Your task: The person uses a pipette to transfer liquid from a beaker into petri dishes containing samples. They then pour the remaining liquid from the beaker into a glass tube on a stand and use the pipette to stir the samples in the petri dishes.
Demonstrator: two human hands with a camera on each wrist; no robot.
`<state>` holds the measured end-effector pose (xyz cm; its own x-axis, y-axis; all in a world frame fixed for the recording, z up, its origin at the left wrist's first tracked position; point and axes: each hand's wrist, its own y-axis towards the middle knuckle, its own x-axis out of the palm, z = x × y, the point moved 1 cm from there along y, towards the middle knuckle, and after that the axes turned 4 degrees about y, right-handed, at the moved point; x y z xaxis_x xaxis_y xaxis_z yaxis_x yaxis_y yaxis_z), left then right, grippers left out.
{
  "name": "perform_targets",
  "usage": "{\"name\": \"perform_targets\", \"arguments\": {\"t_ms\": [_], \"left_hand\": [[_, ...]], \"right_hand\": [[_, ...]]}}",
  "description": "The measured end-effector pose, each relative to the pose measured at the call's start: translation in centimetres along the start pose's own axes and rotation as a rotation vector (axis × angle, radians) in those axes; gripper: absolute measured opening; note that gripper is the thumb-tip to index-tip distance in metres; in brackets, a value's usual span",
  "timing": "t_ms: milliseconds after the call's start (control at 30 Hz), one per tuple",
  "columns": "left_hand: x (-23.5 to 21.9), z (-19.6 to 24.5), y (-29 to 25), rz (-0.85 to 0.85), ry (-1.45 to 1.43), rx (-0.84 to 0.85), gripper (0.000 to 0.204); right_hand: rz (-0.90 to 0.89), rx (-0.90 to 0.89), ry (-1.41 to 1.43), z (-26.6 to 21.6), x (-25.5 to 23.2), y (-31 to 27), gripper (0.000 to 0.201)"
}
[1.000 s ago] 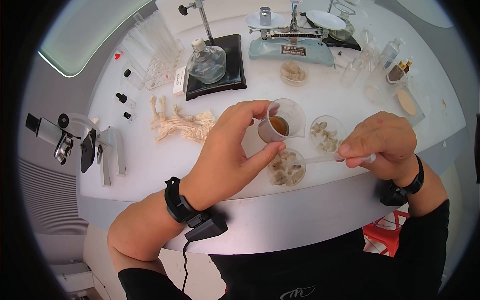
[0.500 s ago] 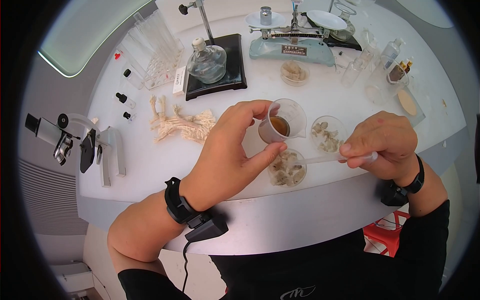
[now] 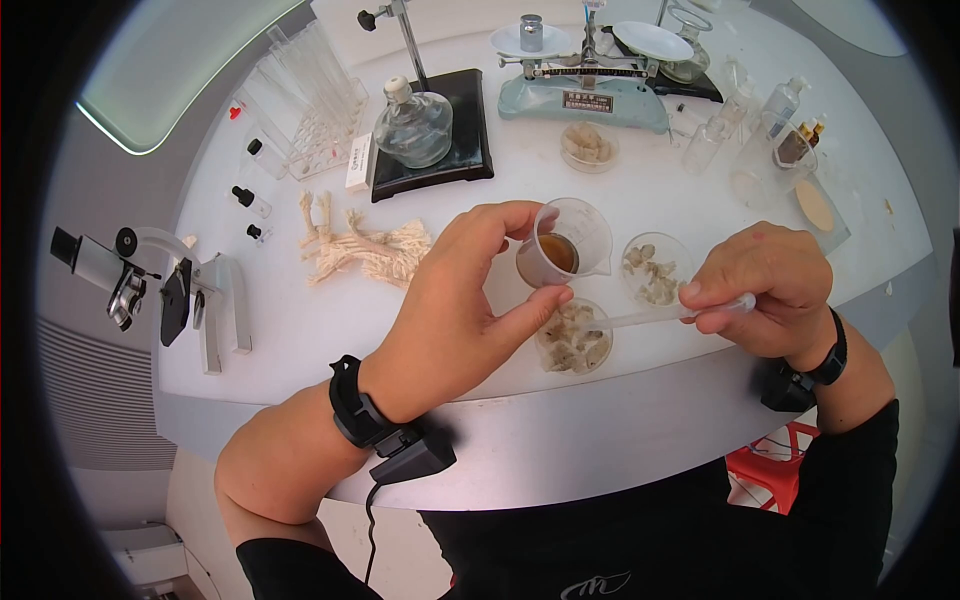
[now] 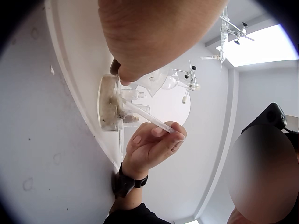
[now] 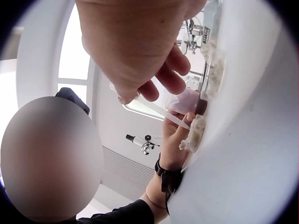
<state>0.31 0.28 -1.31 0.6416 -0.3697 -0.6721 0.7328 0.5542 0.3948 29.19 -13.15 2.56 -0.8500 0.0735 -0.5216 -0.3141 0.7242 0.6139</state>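
The left hand (image 3: 465, 300) grips a clear plastic beaker (image 3: 590, 235) with brown liquid (image 3: 558, 252) at its bottom, tilted toward the camera. Between the thumb and fingers of the right hand (image 3: 765, 285) is a translucent dropper (image 3: 640, 319). Its thin tip reaches over the near dish (image 3: 575, 350) of pale, dark-flecked clumps. In the left wrist view the dropper (image 4: 149, 116) slants down to the clumps in that dish (image 4: 110, 105); the right wrist view shows its tip at the clumps (image 5: 194, 135). A second dish of clumps (image 3: 655, 280) lies beside the right hand.
Behind the hands stand a balance (image 3: 580, 100), a dish of tan pieces (image 3: 589, 148) and a round flask (image 3: 413, 130) on a black stand base. Pale fibrous strands (image 3: 370, 250) and a microscope (image 3: 205, 290) are at left. Bottles (image 3: 705, 142) and a beaker (image 3: 780, 145) stand at right.
The right hand's fingers have shifted slightly around the dropper's rear end. The left hand and the beaker have hardly moved.
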Motion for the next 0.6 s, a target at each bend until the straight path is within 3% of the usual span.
{"name": "perform_targets", "arguments": {"t_ms": [600], "left_hand": [[-0.01,0.05,0.03,0.004,-0.003,0.010,0.059]], "right_hand": [[-0.007,-0.001,-0.020,0.00,-0.18,-0.06,0.026]]}}
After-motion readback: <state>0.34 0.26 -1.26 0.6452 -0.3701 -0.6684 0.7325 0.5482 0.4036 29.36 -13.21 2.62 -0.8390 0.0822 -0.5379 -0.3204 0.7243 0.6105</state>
